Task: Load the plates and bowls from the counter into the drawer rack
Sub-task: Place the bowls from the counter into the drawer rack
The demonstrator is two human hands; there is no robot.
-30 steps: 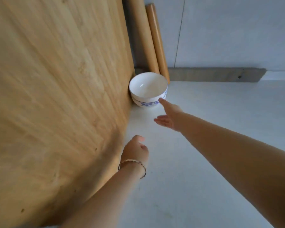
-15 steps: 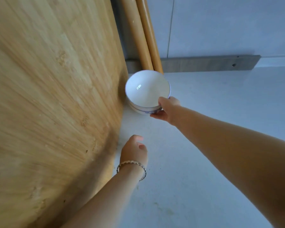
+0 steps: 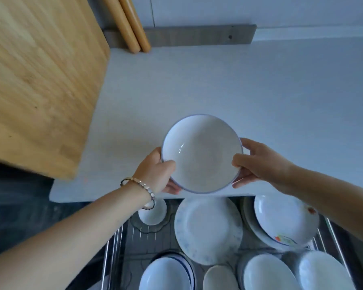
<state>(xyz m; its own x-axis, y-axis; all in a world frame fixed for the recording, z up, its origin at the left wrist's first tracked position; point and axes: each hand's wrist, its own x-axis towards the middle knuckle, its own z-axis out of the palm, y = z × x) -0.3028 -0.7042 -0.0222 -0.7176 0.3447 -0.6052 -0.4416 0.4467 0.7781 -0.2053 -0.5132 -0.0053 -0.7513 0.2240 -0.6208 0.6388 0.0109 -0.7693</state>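
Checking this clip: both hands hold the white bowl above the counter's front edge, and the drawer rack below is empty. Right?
No: the head view shows the drawer rack holding dishes, among them a speckled plate. The rest stands: the left hand and right hand hold the white bowl above the front edge of the counter.

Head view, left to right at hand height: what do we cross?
Pale wooden cutting board → left hand → white blue-rimmed ceramic bowl → right hand.
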